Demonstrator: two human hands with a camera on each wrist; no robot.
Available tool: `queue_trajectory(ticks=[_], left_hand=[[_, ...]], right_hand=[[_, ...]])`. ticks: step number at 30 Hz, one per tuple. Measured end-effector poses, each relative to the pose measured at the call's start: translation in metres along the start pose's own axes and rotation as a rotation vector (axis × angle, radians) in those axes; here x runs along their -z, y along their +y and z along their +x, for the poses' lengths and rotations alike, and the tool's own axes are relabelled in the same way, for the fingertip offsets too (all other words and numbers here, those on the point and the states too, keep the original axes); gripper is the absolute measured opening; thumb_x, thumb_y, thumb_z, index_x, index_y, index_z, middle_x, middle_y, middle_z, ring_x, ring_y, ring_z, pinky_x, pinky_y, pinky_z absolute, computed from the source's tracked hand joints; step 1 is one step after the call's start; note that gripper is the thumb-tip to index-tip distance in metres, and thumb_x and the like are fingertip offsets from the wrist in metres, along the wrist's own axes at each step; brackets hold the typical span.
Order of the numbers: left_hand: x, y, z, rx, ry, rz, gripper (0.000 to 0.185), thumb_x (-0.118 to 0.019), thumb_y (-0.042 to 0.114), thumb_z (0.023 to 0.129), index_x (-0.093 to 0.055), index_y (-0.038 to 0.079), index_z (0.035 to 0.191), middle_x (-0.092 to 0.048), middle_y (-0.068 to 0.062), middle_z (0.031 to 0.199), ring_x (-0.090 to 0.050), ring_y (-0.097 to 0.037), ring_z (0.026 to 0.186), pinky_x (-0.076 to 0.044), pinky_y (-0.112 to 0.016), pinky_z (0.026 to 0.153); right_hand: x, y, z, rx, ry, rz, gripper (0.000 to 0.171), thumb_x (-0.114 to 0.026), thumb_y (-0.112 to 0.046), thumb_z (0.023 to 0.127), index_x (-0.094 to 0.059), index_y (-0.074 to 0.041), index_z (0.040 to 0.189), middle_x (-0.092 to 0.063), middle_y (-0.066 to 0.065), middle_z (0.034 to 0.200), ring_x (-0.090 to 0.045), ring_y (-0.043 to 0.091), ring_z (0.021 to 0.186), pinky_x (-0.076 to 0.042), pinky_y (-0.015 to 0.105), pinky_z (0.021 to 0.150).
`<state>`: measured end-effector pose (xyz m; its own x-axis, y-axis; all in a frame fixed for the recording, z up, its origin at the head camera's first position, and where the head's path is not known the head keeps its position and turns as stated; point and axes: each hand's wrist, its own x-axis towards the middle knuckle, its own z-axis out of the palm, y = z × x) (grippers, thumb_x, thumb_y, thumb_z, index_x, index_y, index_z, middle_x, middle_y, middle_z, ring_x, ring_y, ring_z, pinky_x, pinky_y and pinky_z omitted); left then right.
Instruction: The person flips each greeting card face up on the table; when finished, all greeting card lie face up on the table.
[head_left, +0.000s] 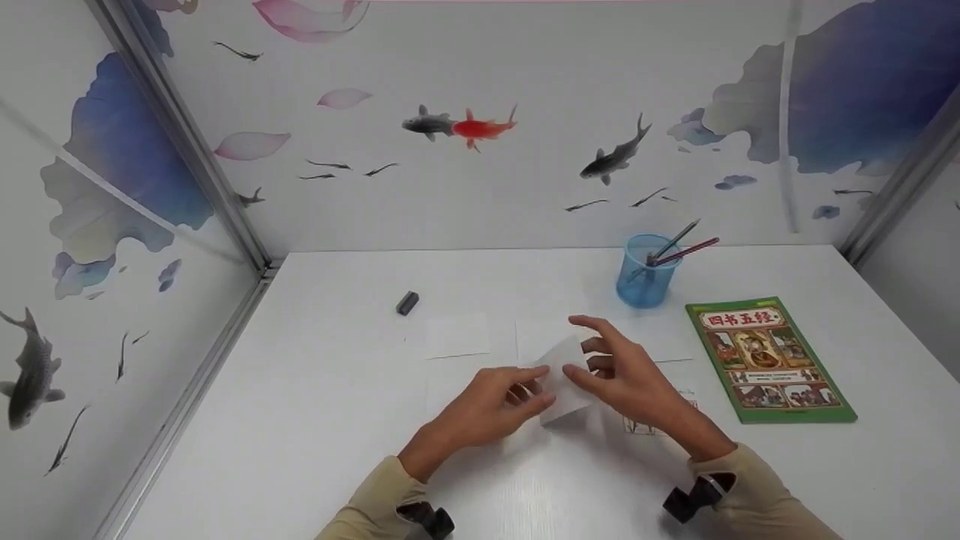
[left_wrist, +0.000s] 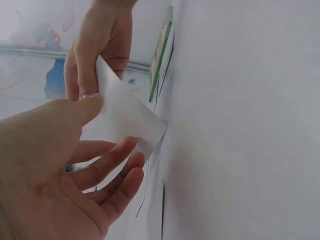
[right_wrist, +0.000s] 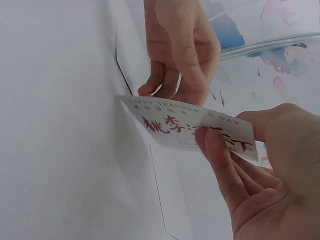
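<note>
A small white greeting card (head_left: 566,379) stands tilted above the table between both hands. Its blank back faces the head view; on the printed face (right_wrist: 175,125), in the right wrist view, are red characters and a "Teacher's Day" line. My right hand (head_left: 630,379) pinches the card at one end, thumb on the blank side and fingertips on the printed side. At the opposite side is my left hand (head_left: 491,405), its fingers relaxed and bent, fingertips right at the card's edge. From the left wrist view, those fingers (left_wrist: 127,145) overlap the blank back (left_wrist: 122,112).
Blank white cards (head_left: 459,336) lie flat behind the hands. A printed card (head_left: 637,426) is partly hidden under the right forearm. A dark eraser (head_left: 407,303), a blue pencil cup (head_left: 645,281) and a green-edged book (head_left: 772,360) stand or lie farther out.
</note>
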<state>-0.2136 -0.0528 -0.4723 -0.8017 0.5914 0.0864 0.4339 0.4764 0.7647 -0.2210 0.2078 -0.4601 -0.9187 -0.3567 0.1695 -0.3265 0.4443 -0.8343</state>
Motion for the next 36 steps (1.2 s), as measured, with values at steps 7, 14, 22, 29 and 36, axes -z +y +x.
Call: queue_trajectory(ticks=[7, 14, 22, 29, 36], left_hand=[[-0.003, 0.005, 0.002, 0.078, -0.016, -0.395, 0.057, -0.049, 0.053, 0.114, -0.059, 0.015, 0.155, -0.079, -0.008, 0.128, -0.079, -0.019, 0.112, -0.064, -0.033, 0.096], [-0.008, 0.001, 0.002, 0.106, -0.013, -0.542, 0.040, -0.059, 0.027, 0.113, -0.060, 0.009, 0.149, -0.075, -0.007, 0.130, -0.075, -0.015, 0.112, -0.063, -0.030, 0.094], [-0.009, -0.008, 0.001, 0.157, -0.009, -0.616, 0.047, -0.056, 0.014, 0.109, -0.056, 0.018, 0.156, -0.073, -0.005, 0.135, -0.072, -0.017, 0.113, -0.057, -0.026, 0.092], [-0.008, -0.009, 0.004, 0.161, 0.013, -0.800, 0.068, -0.077, 0.009, 0.099, -0.045, 0.012, 0.160, -0.069, -0.013, 0.140, -0.073, -0.026, 0.122, -0.064, -0.038, 0.101], [-0.003, -0.009, 0.007, 0.210, 0.182, -0.860, 0.056, -0.069, 0.010, 0.105, -0.043, 0.007, 0.154, -0.071, -0.019, 0.133, -0.078, -0.031, 0.113, -0.065, -0.040, 0.096]], right_hand=[[-0.006, -0.006, -0.003, 0.052, 0.008, 0.049, 0.036, -0.067, -0.037, 0.109, -0.067, -0.020, 0.141, -0.074, 0.004, 0.134, -0.076, 0.018, 0.110, -0.063, 0.028, 0.092], [-0.011, -0.002, -0.004, 0.164, -0.054, -0.041, 0.026, -0.061, -0.024, 0.112, -0.073, -0.023, 0.135, -0.076, -0.004, 0.132, -0.071, 0.013, 0.109, -0.063, 0.032, 0.087], [-0.008, 0.004, -0.004, 0.140, 0.050, -0.217, 0.053, -0.084, -0.017, 0.097, -0.067, -0.021, 0.147, -0.067, -0.003, 0.150, -0.059, 0.027, 0.144, -0.046, 0.057, 0.121], [-0.005, 0.006, 0.000, -0.005, 0.073, -0.263, 0.044, -0.084, -0.038, 0.096, -0.075, -0.015, 0.133, -0.078, -0.001, 0.112, -0.068, 0.017, 0.095, -0.057, 0.033, 0.081], [0.001, 0.004, -0.001, -0.165, 0.076, -0.225, 0.039, -0.080, -0.048, 0.097, -0.077, -0.013, 0.114, -0.081, 0.002, 0.093, -0.072, 0.015, 0.080, -0.055, 0.032, 0.067]])
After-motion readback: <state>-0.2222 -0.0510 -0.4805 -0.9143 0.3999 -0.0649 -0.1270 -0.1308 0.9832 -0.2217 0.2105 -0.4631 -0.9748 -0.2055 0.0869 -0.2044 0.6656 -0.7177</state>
